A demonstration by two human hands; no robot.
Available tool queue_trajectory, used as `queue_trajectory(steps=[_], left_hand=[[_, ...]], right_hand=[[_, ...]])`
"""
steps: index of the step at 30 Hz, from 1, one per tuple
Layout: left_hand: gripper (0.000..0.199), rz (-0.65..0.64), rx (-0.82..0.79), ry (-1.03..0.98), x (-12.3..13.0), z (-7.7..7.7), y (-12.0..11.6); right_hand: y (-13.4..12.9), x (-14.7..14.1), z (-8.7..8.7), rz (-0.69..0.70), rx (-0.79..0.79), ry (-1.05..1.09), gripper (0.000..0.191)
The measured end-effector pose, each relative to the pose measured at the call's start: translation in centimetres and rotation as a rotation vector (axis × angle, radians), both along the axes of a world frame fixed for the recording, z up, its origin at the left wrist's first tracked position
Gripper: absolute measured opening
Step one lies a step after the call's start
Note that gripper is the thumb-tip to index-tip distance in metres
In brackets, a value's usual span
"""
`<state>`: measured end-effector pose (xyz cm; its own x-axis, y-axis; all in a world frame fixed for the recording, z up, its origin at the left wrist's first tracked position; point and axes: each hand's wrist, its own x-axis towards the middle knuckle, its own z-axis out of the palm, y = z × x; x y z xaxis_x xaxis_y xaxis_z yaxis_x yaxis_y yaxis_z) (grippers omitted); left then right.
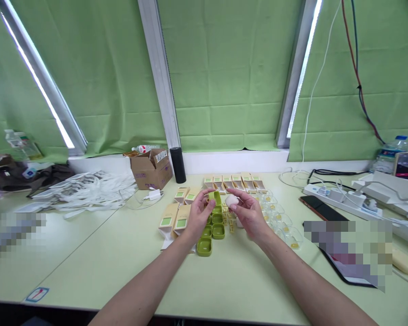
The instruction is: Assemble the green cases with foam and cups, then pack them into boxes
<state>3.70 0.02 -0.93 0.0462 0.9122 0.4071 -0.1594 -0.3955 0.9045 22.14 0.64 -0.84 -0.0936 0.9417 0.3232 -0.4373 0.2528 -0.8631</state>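
My left hand (200,210) is closed on a small green square case (218,197), held up at the middle of the table. Facing it, my right hand (250,213) pinches a small white rounded piece (231,200) between thumb and fingers. The piece and the case are apart. Below my hands, several open green cases (218,231) stand in two columns, some partly hidden by my left hand. Tiny yellow pieces (231,222) lie in rows beside them. Clear plastic covers (293,237), with small yellow bits in them, spread out past my right hand.
Beige cartons with green labels (167,220) stand at the left, with another row of cartons (238,182) behind. A cardboard box (152,172), a black cylinder (178,165) and white straps (88,192) are further left. A phone (321,208) and power strip (343,199) lie right.
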Motion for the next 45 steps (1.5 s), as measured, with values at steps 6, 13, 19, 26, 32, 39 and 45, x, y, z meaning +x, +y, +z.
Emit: queue_trajectory(steps=[6,13,19,26,32,39,45], left_hand=[[0.053,0.040,0.051,0.100,-0.15,-0.16,0.28],[0.053,0.117,0.104,0.190,-0.12,-0.59,0.74],[0.049,0.215,0.141,0.262,-0.12,-0.69,0.94],[0.046,0.252,0.174,0.309,-0.07,-0.67,0.86],[0.045,0.262,0.202,0.360,-0.02,-0.54,0.68],[0.046,0.260,0.191,0.359,0.22,-0.10,0.30],[0.046,0.264,0.217,0.400,0.20,-0.40,0.41]], right_hand=[[-0.22,-0.38,0.37,-0.013,0.003,0.025,0.043],[-0.12,-0.49,0.36,-0.062,0.024,-0.088,0.047],[-0.20,-0.45,0.35,-0.066,0.042,-0.132,0.045],[-0.01,-0.53,0.19,-0.089,0.061,-0.168,0.047],[-0.08,-0.47,0.25,-0.093,0.010,-0.169,0.048],[-0.20,-0.33,0.50,-0.046,0.019,-0.163,0.046],[-0.27,-0.54,0.26,-0.061,0.058,-0.182,0.045]])
